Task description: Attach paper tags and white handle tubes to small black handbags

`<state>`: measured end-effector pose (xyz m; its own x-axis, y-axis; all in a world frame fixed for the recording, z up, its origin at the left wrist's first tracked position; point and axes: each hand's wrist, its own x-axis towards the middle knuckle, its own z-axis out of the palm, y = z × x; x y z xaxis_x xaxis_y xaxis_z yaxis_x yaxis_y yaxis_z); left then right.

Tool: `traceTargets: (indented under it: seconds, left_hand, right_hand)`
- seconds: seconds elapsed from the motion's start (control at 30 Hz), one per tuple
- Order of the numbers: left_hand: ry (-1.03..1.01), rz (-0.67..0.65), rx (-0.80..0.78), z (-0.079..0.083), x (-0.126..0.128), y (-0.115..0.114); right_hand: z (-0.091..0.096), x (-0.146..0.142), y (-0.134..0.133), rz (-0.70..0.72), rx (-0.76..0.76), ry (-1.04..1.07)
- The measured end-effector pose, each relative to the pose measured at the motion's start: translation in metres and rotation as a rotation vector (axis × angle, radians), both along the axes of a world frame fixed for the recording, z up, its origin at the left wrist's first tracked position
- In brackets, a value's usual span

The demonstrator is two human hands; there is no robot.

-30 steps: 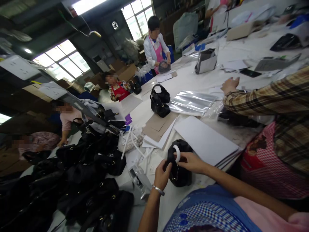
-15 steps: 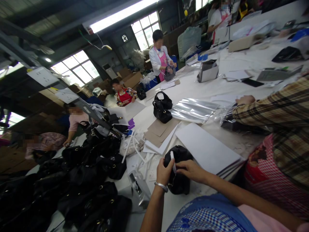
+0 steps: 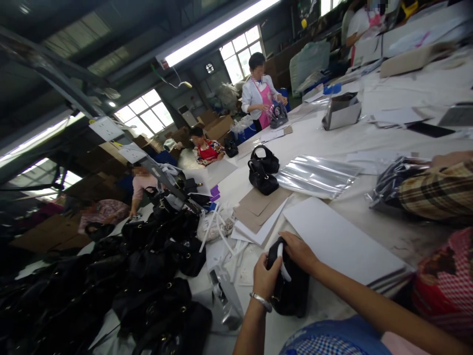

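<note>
A small black handbag (image 3: pixel 295 292) rests on the white table right in front of me. A narrow white strip (image 3: pixel 284 264) runs along its upper part, against the handle. My left hand (image 3: pixel 266 277), with a silver bangle at the wrist, is closed around the near side of the handle, its thumb beside the strip. From the right, my right hand (image 3: pixel 299 252) grips the far top end of the bag, its fingertips partly hidden behind the black material.
Many black handbags (image 3: pixel 148 266) are heaped at left. A tape dispenser (image 3: pixel 225 296), white strips (image 3: pixel 221 227), brown card (image 3: pixel 258 207), white sheets (image 3: pixel 340 241), plastic sleeves (image 3: pixel 318 175) and two upright handbags (image 3: pixel 263 176) surround my spot. A co-worker's plaid sleeve (image 3: pixel 436 192) reaches in at right.
My right hand has shifted from the white strip's lower part to the bag's far top end. The camera has turned left. A co-worker's arm at right now extends over a plastic-wrapped dark item.
</note>
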<state>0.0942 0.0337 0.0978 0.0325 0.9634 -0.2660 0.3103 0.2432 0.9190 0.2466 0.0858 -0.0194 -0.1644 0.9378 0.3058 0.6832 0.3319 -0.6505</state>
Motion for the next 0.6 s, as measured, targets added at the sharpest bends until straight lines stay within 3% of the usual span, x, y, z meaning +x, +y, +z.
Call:
traceTargets:
  seconds: [0.1,0.27,0.37,0.6]
  left_hand:
    - [0.044,0.017,0.002,-0.001,0.008,0.000]
    - [0.122,0.043,0.037,-0.002,0.021,-0.002]
    - [0.138,0.028,0.043,-0.004,0.022,0.000]
    - [0.216,0.030,-0.005,-0.006,0.021,-0.003]
  right_hand:
    - [-0.001,0.003,0.000,-0.068,-0.089,0.007]
    - [0.019,0.010,0.007,-0.131,-0.223,-0.007]
    - [0.022,0.011,0.009,-0.123,-0.201,-0.014]
    - [0.006,0.008,0.007,-0.035,-0.073,0.152]
